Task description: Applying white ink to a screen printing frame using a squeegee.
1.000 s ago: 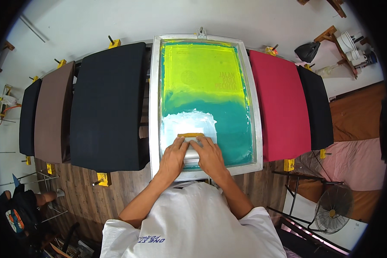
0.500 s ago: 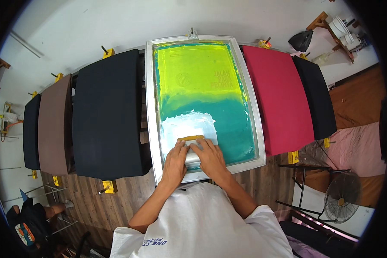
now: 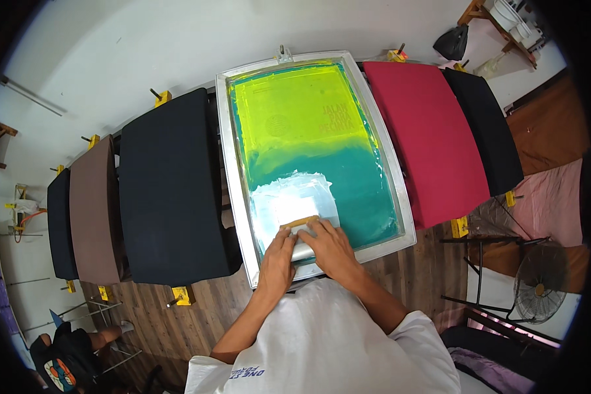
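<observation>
My left hand (image 3: 279,259) and my right hand (image 3: 331,249) are both closed on a squeegee with a silvery body and a yellowish-brown strip (image 3: 300,222) along its far edge. It rests on the near part of a printing screen, whose metal frame (image 3: 227,131) lies in front of me. White ink (image 3: 272,190) is spread on the mesh just beyond the squeegee, its far edge ragged. The rest of the mesh (image 3: 358,190) is teal, turning yellow-green at the far end, where faint lettering and a round mark show. My fingertips hide part of the squeegee.
Fabric-covered boards stand on both sides: black (image 3: 167,190), brown (image 3: 95,213), and red (image 3: 423,141). Yellow clamps (image 3: 182,295) sit at their ends. A fan (image 3: 540,285) stands at the right beside a black metal stand. Another person (image 3: 65,358) is at the lower left.
My hands have drawn the squeegee a little nearer to me across the white ink. The whole view has tilted slightly.
</observation>
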{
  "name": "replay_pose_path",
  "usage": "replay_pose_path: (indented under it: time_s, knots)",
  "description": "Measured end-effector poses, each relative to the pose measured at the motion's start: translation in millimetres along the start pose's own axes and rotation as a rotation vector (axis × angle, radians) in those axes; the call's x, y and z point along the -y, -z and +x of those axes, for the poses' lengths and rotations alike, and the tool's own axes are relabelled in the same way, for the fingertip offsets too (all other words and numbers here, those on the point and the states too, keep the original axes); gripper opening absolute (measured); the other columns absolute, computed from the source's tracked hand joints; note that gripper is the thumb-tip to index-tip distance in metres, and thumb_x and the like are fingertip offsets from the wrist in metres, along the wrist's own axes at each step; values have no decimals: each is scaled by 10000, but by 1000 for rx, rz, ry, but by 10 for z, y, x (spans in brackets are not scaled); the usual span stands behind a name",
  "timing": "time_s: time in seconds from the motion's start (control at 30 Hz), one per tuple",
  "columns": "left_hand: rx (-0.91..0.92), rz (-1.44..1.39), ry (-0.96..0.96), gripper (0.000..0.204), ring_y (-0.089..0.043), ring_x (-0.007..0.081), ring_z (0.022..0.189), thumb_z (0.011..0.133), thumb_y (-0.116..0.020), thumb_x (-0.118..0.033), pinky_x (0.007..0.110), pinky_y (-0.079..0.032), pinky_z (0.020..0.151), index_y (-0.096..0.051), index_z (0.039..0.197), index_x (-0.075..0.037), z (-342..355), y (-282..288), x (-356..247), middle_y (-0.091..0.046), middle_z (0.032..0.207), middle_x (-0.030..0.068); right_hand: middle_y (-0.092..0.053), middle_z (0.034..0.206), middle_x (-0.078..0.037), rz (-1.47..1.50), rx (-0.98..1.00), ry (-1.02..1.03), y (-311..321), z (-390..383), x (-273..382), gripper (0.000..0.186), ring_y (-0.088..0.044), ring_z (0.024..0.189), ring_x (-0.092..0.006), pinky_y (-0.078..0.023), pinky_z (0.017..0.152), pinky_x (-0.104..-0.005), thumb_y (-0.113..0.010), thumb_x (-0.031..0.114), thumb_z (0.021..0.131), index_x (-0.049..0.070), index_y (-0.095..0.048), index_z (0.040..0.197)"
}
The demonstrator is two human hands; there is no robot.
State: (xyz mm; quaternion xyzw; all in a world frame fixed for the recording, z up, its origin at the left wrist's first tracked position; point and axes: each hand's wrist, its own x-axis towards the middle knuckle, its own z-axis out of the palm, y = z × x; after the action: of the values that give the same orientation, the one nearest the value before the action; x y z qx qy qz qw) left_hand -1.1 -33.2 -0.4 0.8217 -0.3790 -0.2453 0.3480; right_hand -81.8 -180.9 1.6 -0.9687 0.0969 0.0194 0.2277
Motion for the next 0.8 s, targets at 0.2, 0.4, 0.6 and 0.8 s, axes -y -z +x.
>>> replay_pose_path:
  time_s: [0.2, 0.4, 0.6, 0.8]
  knots:
    - [-29, 44, -43, 607, -439, 440, 1306, 643, -566, 207, 468, -376, 1108, -531, 1232, 64, -53, -29, 23, -467, 1368, 289, -540, 1287, -182, 83, 140, -32, 54, -21, 10, 496, -490, 1225, -337, -469, 898, -441, -563, -79, 750, 63, -608, 1222]
    - [-4, 30, -7, 594, -451, 450, 1287, 657, -562, 209, 442, -430, 1062, -528, 1233, 70, -40, -19, -7, -464, 1360, 285, -540, 1281, -182, 64, -43, -11, -157, -86, 0, 481, -489, 1221, -336, -471, 897, -442, -569, -88, 739, 58, -611, 1195]
    - [-84, 123, -100, 571, -502, 452, 1231, 670, -562, 203, 439, -470, 1017, -529, 1224, 70, -79, -30, -1, -459, 1362, 276, -534, 1294, -171, 46, 3, -16, -39, -114, 53, 528, -488, 1217, -335, -471, 898, -440, -585, -112, 705, 54, -610, 1206]
    - [-21, -28, 0, 574, -487, 441, 1251, 662, -563, 202, 447, -422, 1065, -534, 1220, 70, -125, 4, -51, -475, 1344, 272, -543, 1272, -177, 54, 81, -25, 4, -117, 71, 499, -499, 1208, -337, -480, 872, -445, -585, -87, 735, 56, -604, 1212]
